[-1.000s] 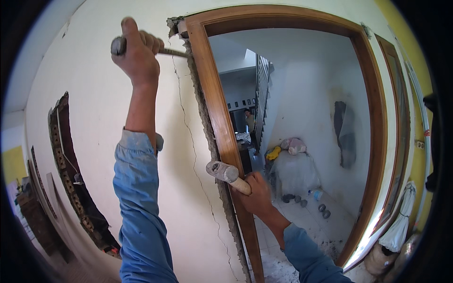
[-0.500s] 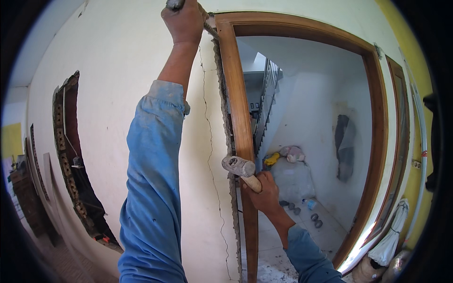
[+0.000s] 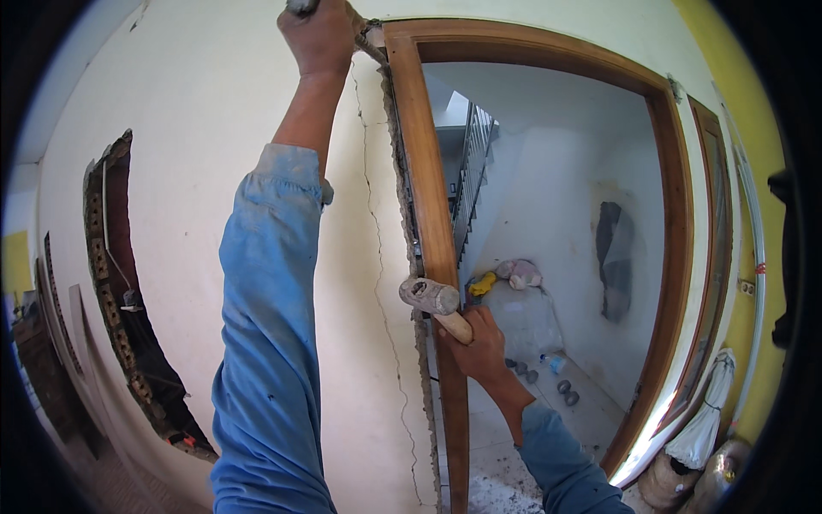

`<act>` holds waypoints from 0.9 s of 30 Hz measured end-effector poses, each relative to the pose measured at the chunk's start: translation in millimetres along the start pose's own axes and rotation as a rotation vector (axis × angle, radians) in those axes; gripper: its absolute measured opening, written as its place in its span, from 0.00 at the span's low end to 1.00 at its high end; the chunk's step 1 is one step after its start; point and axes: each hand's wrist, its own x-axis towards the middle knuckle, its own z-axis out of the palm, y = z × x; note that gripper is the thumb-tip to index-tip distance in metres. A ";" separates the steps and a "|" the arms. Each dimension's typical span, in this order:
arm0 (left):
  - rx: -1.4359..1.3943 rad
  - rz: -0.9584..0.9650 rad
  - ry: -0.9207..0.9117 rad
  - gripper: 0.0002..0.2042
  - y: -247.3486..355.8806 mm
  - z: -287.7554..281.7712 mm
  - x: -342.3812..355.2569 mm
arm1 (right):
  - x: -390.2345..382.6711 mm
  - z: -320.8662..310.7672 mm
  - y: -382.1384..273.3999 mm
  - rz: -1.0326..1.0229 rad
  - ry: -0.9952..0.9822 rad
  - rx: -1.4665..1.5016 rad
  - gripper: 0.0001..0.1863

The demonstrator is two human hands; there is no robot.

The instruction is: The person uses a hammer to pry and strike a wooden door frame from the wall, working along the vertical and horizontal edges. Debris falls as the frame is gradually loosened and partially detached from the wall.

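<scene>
My left hand point(image 3: 317, 34) is raised high at the upper left, closed on a metal chisel bar point(image 3: 370, 44) that reaches the broken plaster beside the top corner of the wooden door frame point(image 3: 432, 180). My right hand point(image 3: 475, 343) grips a hammer point(image 3: 430, 295) by its pale handle, the head hanging in front of the frame's left post at about mid height. A ragged gap of chipped masonry runs down that post, and a long crack point(image 3: 374, 214) crosses the white wall point(image 3: 145, 86) beside it.
Through the doorway are a railed staircase point(image 3: 471, 171), a draped pile point(image 3: 518, 321), round objects and a bottle point(image 3: 555, 365) on the tiled floor. A broken wall opening point(image 3: 116, 257) and leaning boards stand at left. Sacks point(image 3: 685, 454) and pipes are at right.
My left hand and bar have risen and shifted right toward the frame's top corner, mostly before the middle frame. The hammer sits slightly higher. The view has shifted a little.
</scene>
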 end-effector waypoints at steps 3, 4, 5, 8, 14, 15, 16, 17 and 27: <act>0.007 -0.018 -0.062 0.24 1.8 -1.8 -4.4 | 0.2 -0.6 0.0 0.005 0.005 0.002 0.16; 0.034 -0.010 -0.075 0.27 1.9 -1.5 -6.1 | 0.6 -0.6 -0.4 0.001 0.006 0.002 0.16; 0.033 -0.023 -0.063 0.27 1.3 -0.6 -7.9 | 1.0 -1.1 -0.6 -0.005 0.008 0.002 0.16; 0.050 -0.053 -0.034 0.27 -4.7 3.8 -15.7 | 2.0 -2.1 -0.3 -0.011 -0.006 0.005 0.16; 0.109 -0.048 -0.102 0.23 -20.3 5.9 -27.0 | -1.8 -3.4 1.8 0.006 -0.014 0.013 0.17; 0.101 -0.059 -0.113 0.22 -22.3 5.7 -25.7 | -1.3 -6.4 -0.3 0.036 -0.024 0.046 0.17; 0.100 -0.068 -0.124 0.21 -23.1 5.1 -23.5 | 0.3 -11.5 -3.7 0.048 -0.027 0.086 0.17; 0.113 -0.088 -0.159 0.20 -22.1 2.6 -18.5 | 5.1 -18.2 -8.4 0.058 -0.031 0.128 0.17; 0.398 -0.127 -0.268 0.23 -23.8 -4.8 4.4 | 161.8 -148.1 -83.5 0.053 -0.027 0.087 0.22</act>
